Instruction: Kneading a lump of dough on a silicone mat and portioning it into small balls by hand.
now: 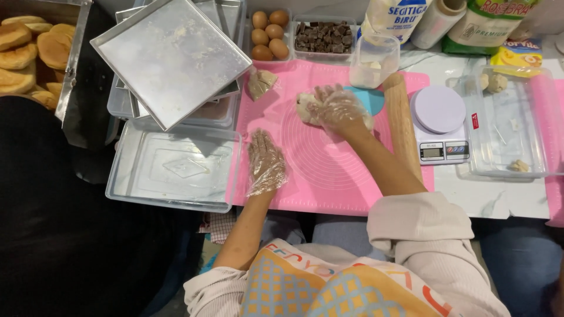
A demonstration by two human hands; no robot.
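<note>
Right hand: the right hand, in a clear plastic glove, is curled down over a pale lump of dough, fingers pressing on it.
Left hand: the left hand, gloved likewise, lies flat and spread on the pink silicone rolling mat, holding nothing.
Dough: under and just to the left of the right hand's fingers, on the mat's printed rings; it is thick and uneven, so by my judgement the shaping has barely begun.
Beside the right hand: a long wooden rolling pin lies just to its right, untouched; a white kitchen scale stands beyond that.
Ahead of the right hand: a clear plastic cup, a tray of chopped dark chocolate and a tray of brown eggs; the chocolate looks unused so far.
Left of the left hand: an empty clear plastic lid, with a square metal baking pan tilted above it, bare of dough.
Far right: a clear plastic box holds a few small dough bits.
Far left: golden baked buns fill a metal tray, seemingly a finished batch.
</note>
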